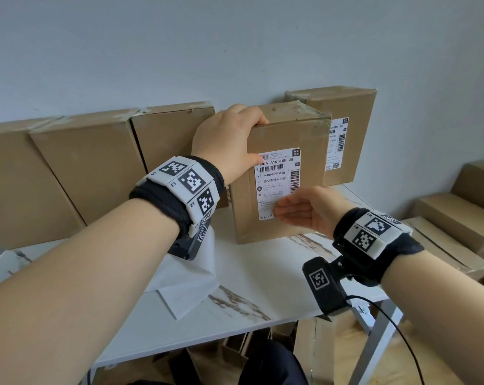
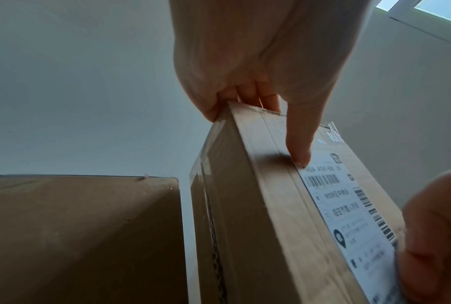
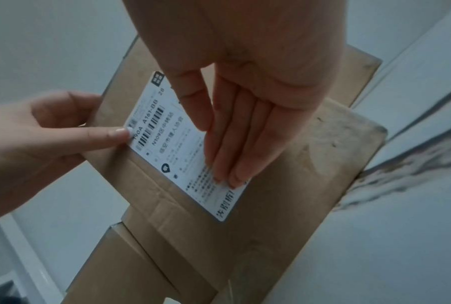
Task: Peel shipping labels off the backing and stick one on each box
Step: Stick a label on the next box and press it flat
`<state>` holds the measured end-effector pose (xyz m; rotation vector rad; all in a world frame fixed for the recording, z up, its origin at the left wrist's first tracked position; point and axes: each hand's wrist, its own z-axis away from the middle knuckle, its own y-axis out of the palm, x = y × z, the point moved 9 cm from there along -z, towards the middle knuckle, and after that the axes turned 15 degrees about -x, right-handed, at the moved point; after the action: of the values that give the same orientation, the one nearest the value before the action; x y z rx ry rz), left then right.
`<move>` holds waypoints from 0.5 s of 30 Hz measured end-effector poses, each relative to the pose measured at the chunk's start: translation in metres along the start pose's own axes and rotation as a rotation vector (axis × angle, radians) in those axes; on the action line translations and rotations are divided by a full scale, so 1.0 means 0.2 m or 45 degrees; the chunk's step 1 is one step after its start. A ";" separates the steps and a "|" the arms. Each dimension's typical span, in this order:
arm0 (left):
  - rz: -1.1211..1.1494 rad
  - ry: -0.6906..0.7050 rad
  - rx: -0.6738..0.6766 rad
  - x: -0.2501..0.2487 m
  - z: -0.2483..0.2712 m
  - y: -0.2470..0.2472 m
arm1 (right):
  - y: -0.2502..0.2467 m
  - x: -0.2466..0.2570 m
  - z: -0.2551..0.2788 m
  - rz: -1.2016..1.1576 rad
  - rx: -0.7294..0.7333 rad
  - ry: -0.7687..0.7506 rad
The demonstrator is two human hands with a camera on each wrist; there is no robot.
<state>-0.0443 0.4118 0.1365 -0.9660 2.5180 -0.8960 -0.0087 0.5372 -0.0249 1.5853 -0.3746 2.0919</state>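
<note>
A brown cardboard box point(image 1: 304, 129) stands upright on the marble-look table point(image 1: 263, 273). A white shipping label point(image 1: 276, 179) with barcodes lies on its front face. My left hand point(image 1: 229, 140) grips the box's top left corner, fingers curled over the top edge, thumb tip on the label's upper left corner point(image 3: 131, 131). My right hand point(image 1: 299, 209) lies flat with straight fingers point(image 3: 235, 148) pressing the label's lower part. In the left wrist view the left hand point(image 2: 258, 82) clasps the box point(image 2: 245, 205) from above, beside the label point(image 2: 349, 216).
A labelled box point(image 1: 346, 120) stands behind on the right against the wall. Several unlabelled boxes point(image 1: 82, 168) line the wall on the left. White backing sheets point(image 1: 190, 279) lie on the table under my left wrist. More cartons point(image 1: 457, 218) are stacked low at the right.
</note>
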 end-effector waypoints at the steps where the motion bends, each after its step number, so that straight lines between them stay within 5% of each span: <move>1: 0.000 -0.001 0.000 0.00 0.00 0.00 | -0.01 -0.01 -0.01 0.014 -0.014 0.028; 9: 0.010 -0.004 -0.002 0.00 0.00 0.00 | -0.03 -0.03 0.00 0.328 -0.085 0.010; 15: 0.006 -0.005 0.005 0.01 0.00 -0.01 | -0.02 0.27 0.08 0.080 -0.138 -0.262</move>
<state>-0.0450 0.4099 0.1369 -0.9590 2.5131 -0.8967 -0.0043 0.5429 0.0305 1.7486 -0.6055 1.9234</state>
